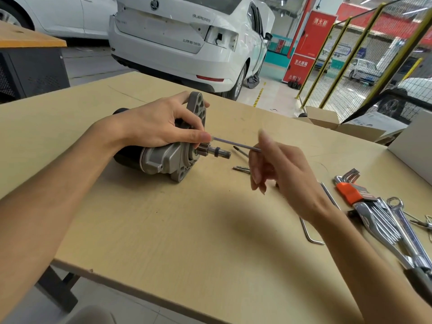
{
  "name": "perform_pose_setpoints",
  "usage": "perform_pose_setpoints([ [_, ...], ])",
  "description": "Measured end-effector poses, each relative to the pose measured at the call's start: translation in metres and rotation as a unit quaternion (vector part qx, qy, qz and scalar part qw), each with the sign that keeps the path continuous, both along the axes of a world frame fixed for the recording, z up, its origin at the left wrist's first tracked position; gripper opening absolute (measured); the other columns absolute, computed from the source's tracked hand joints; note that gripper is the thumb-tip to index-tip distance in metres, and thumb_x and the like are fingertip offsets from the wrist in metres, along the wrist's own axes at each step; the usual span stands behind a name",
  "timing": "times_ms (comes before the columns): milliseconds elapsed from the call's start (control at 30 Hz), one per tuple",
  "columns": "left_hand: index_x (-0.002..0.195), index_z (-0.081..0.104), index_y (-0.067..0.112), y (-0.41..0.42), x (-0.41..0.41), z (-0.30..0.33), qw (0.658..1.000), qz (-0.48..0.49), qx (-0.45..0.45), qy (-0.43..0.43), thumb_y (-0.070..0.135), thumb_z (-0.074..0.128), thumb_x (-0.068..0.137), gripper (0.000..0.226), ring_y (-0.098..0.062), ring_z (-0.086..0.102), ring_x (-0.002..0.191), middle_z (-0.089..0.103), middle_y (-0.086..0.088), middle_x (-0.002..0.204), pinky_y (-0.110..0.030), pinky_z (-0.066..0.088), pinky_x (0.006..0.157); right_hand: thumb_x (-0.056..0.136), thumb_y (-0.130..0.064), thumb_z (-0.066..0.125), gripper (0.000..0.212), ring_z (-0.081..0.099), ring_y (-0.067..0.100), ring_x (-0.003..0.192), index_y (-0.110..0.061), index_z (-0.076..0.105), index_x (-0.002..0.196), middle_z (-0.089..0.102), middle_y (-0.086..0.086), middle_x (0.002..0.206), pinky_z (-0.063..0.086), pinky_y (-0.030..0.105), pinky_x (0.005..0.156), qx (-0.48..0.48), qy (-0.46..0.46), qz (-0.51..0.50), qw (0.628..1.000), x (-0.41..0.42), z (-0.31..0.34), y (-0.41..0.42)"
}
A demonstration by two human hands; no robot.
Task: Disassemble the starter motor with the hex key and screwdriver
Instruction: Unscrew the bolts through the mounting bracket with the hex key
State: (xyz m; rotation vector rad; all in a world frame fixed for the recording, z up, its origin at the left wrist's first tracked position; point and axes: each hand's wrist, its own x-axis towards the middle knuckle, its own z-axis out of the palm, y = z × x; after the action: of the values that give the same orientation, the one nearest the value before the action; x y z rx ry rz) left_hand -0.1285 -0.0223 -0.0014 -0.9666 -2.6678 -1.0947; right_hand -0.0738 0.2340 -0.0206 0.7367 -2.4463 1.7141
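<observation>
Left hand (159,122) grips ribbed grey starter motor (163,157); thin bolt (236,144) protrudes.

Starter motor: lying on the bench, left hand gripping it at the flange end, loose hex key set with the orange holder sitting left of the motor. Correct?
Not quite. The head view shows the hex key set with its orange holder to the right of the starter motor, beside the wrenches. The rest holds: the motor lies on the bench and the left hand grips it at the flange end.

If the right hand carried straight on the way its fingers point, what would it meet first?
Probably the starter motor: the right hand points left toward its shaft, close to the left hand gripping the housing. The hand is blurred and depth is unclear, so this is tentative.
</observation>
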Motion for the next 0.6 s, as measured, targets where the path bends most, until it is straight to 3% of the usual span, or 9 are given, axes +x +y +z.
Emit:
perform_pose_setpoints([
  [133, 0.079, 0.078, 0.034, -0.001, -0.001, -0.001, 1.0, -0.001, 0.001, 0.0, 0.063, 0.066, 0.073, 0.032, 0.01, 0.043, 0.125, 0.046, 0.019, 0.133, -0.021, 0.034, 0.106, 0.09, -0.054, 0.051, 0.047, 0.045, 0.017, 0.048, -0.015, 0.053, 0.064, 0.041, 0.001, 0.054, 0.037, 0.023, 0.045, -0.116, -0.205, 0.076, 0.969, 0.0, 0.006, -0.003],
  [267, 0.077, 0.077, 0.039, 0.0, -0.001, -0.001, 1.0, 0.0, -0.001, 0.003, 0.064, 0.066, 0.073, 0.027, 0.004, 0.045, 0.126, 0.046, 0.017, 0.134, -0.026, 0.037, 0.107, 0.086, -0.037, 0.056, 0.029, 0.042, 0.013, 0.045, -0.014, 0.054, 0.068, 0.035, -0.002, 0.054, 0.034, 0.02, 0.039, -0.195, -0.343, 0.105, 0.913, 0.001, 0.013, -0.001],
  [367, 0.079, 0.078, 0.037, -0.001, -0.002, -0.001, 1.0, 0.001, -0.006, 0.004, 0.064, 0.066, 0.073, 0.03, 0.005, 0.044, 0.127, 0.046, 0.019, 0.134, -0.03, 0.035, 0.11, 0.084, -0.03, 0.056, 0.023, 0.043, 0.011, 0.045, -0.01, 0.058, 0.071, 0.04, -0.003, 0.055, 0.035, 0.019, 0.039, -0.245, -0.369, 0.107, 0.89, 0.002, 0.014, -0.001],
  [600, 0.078, 0.078, 0.035, -0.001, -0.001, -0.001, 1.0, -0.003, -0.001, -0.001, 0.065, 0.066, 0.073, 0.033, 0.008, 0.044, 0.125, 0.046, 0.016, 0.134, -0.025, 0.036, 0.106, 0.079, -0.02, 0.06, 0.012, 0.055, 0.01, 0.048, -0.009, 0.057, 0.079, 0.051, -0.002, 0.058, 0.044, 0.018, 0.043, -0.235, -0.337, 0.094, 0.907, 0.004, 0.015, -0.001],
])
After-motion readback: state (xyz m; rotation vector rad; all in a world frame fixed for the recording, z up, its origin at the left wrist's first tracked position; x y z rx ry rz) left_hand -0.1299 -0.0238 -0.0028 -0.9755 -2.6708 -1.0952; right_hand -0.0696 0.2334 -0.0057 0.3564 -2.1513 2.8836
